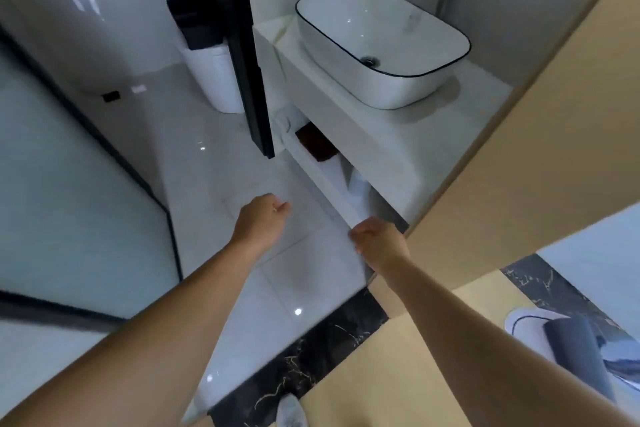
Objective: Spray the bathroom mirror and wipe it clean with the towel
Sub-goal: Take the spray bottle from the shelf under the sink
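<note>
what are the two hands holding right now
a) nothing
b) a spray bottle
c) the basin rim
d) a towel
a: the left hand and right hand are both loosely curled and empty out over the floor in front of the vanity; no spray bottle or towel is in either.

You look down on a glossy pale tile floor (214, 163) with a dark marble threshold (311, 354). A white basin (381, 45) sits on a white vanity (391, 139), beside a black-framed glass door (239, 45).

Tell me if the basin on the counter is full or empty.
Empty: the basin shows its bare white bottom and uncovered drain, with no water visible.
</note>
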`<act>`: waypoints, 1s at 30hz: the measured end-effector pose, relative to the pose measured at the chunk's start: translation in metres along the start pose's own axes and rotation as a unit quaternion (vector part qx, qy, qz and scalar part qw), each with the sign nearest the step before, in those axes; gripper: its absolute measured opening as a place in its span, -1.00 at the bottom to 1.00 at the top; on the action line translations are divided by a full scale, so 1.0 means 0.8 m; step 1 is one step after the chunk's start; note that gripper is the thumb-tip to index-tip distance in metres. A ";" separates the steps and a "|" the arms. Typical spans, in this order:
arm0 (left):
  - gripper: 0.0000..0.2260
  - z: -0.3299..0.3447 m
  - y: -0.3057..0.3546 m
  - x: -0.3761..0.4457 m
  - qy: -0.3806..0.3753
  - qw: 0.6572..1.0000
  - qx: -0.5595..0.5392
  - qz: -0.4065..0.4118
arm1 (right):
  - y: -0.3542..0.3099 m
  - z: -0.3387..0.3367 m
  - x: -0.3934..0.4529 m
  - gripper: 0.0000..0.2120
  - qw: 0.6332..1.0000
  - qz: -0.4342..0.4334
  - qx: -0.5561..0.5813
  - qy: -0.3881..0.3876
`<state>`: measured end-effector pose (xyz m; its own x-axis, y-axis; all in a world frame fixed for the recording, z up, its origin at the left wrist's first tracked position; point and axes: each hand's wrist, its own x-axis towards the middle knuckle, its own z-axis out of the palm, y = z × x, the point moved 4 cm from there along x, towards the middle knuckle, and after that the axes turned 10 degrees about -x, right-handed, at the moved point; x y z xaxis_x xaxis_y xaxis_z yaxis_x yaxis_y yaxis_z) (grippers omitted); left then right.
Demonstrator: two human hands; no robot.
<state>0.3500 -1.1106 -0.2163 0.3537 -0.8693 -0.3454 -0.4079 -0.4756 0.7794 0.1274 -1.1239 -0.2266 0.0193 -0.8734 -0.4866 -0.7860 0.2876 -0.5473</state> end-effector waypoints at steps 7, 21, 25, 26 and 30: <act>-0.68 0.035 -0.010 0.142 -0.025 0.999 -0.020 0.022 | -0.018 0.057 0.158 -0.84 0.998 0.004 -0.060 0.022; -0.72 0.131 -0.126 0.319 -0.056 0.997 -0.023 0.056 | 0.039 0.167 0.370 -0.62 0.983 0.119 0.048 0.134; -0.69 0.151 -0.148 0.356 -0.066 0.995 -0.028 0.067 | 0.057 0.171 0.425 -0.42 0.971 0.145 0.076 0.174; -0.69 0.156 -0.152 0.362 -0.066 0.995 -0.028 0.070 | 0.062 0.168 0.439 -0.37 0.968 0.150 0.071 0.186; -0.69 0.171 -0.169 0.381 -0.077 0.993 -0.026 0.087 | 0.073 0.152 0.488 -0.11 0.960 0.163 0.032 0.225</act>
<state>0.3976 -1.3300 -0.4982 0.1469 -0.9499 -0.2760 -0.4052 -0.3123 0.8592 0.1644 -1.4003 -0.5314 -0.5018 -0.8101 -0.3031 -0.6647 0.5854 -0.4642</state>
